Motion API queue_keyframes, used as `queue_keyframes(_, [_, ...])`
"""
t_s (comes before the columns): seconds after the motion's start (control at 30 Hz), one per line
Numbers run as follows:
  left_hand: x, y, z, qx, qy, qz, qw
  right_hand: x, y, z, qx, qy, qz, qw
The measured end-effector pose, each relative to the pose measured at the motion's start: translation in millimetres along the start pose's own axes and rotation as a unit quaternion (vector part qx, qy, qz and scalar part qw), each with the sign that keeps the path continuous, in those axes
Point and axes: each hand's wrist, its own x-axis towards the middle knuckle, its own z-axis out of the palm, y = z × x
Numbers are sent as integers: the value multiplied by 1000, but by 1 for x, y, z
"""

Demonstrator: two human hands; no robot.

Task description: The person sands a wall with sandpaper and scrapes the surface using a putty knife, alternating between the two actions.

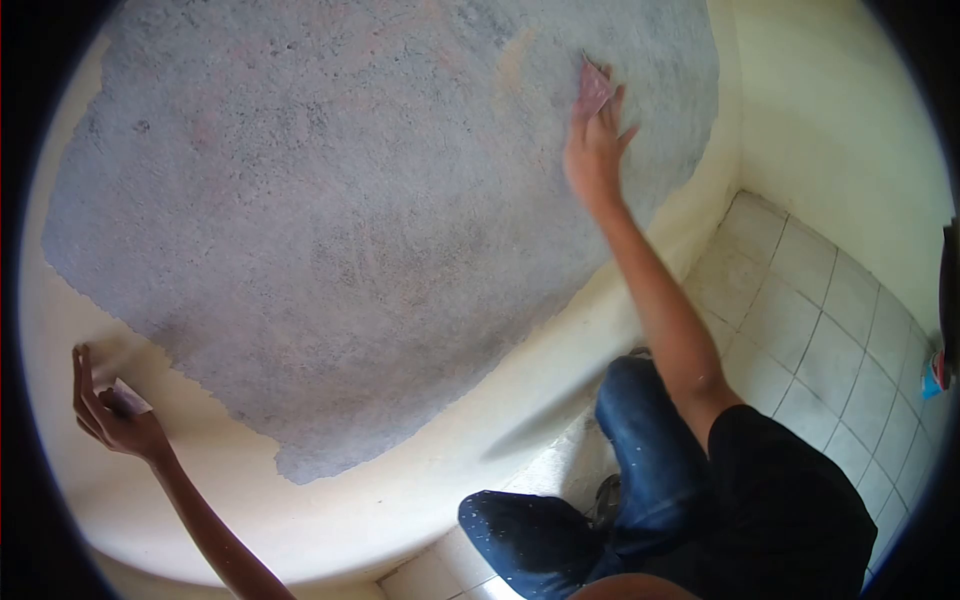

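High on the wall's rough grey patch (380, 200), my right hand (597, 155) presses a folded reddish-pink piece of sandpaper (594, 88) flat under its fingers. The thumb sticks out to the side. At the lower left, my left hand (118, 428) is by the cream-painted wall (200, 460), beyond the ragged border of the grey area. A second small piece of sandpaper (133, 397), pale pinkish, is tucked between its thumb and palm, with the fingers stretched out.
Light square floor tiles (800, 270) run along the wall's foot on the right. My bent knees in speckled jeans (650, 430) are close to the wall. A dark object with blue and red parts (935, 375) stands at the right edge.
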Motion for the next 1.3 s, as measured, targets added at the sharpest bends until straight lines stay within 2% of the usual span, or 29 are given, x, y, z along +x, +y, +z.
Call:
queue_keyframes(0.07, [1, -2, -1, -10, -5, -7, 1000, -24, -28, 10, 18, 7, -22, 1000])
queue_keyframes(0.13, [-3, 0, 0, -12, -6, -19, 1000, -89, -67, -4, 7, -98, -113, 989])
queue_keyframes(0.17, [-4, 0, 0, -13, -7, -25, 1000, -108, -65, -8, -38, -133, -212, 967])
queue_keyframes(0.23, [-1, 1, -1, -8, -6, -12, 1000, -136, -42, -19, -121, -193, -395, 890])
queue_keyframes(0.3, [5, -2, -2, -3, 4, 11, 1000, -86, -15, -25, -211, -176, -297, 915])
queue_keyframes(0.37, [2, 6, -1, 4, 0, -22, 1000, -69, -9, -1, -103, -99, -192, 971])
queue_keyframes(0.47, [-7, 0, -1, -6, -19, -39, 999, -48, -2, 8, 45, 12, -47, 998])
queue_keyframes(0.5, [-6, 1, -1, -4, -9, -36, 999, -43, -4, 2, -33, -50, -118, 991])
queue_keyframes(0.57, [2, -1, -1, -3, 13, 2, 1000, -71, -16, -30, -183, -177, -224, 941])
queue_keyframes(0.6, [4, -3, 0, 2, 27, 30, 999, -54, 10, -15, -186, -71, -107, 974])
queue_keyframes(0.63, [5, -3, 1, 1, 28, 20, 999, -41, 18, -10, -121, -38, -30, 992])
queue_keyframes(0.7, [0, -1, -1, -4, 14, -2, 1000, -34, 24, 1, 11, 10, 127, 992])
queue_keyframes(0.8, [0, 0, 1, -7, 23, -7, 1000, -91, -35, -23, 27, -62, -6, 998])
queue_keyframes(0.83, [0, 0, 0, -10, 23, -2, 1000, -127, -47, -35, 41, -136, -54, 988])
queue_keyframes(0.87, [1, 2, -2, -9, 26, 6, 1000, -162, -59, -48, 56, -208, -103, 971])
queue_keyframes(0.93, [2, 5, -2, -4, 31, 8, 999, -224, -79, -69, 237, -320, -70, 915])
queue_keyframes(0.97, [0, 2, -1, -2, 31, 4, 999, -256, -77, -73, 267, -382, 12, 885])
queue_keyframes(1.0, [-2, -5, 0, 12, 25, 8, 1000, -260, -98, -82, 382, -385, 156, 825])
queue_keyframes(1.03, [-5, -11, 1, 24, 17, 12, 1000, -270, -98, -84, 443, -412, 269, 749])
queue_keyframes(1.1, [-8, -13, 0, 26, 5, -5, 1000, -292, -94, -92, 523, -427, 487, 554])
queue_keyframes(1.23, [-2, 4, 1, 38, 12, -23, 999, -278, -97, -114, 492, -516, 437, 549])
queue_keyframes(1.27, [-5, 0, 4, 46, 9, -25, 999, -275, -103, -118, 464, -506, 444, 576])
queue_keyframes(1.3, [-7, -4, 5, 55, 6, -27, 998, -277, -100, -119, 448, -521, 436, 581])
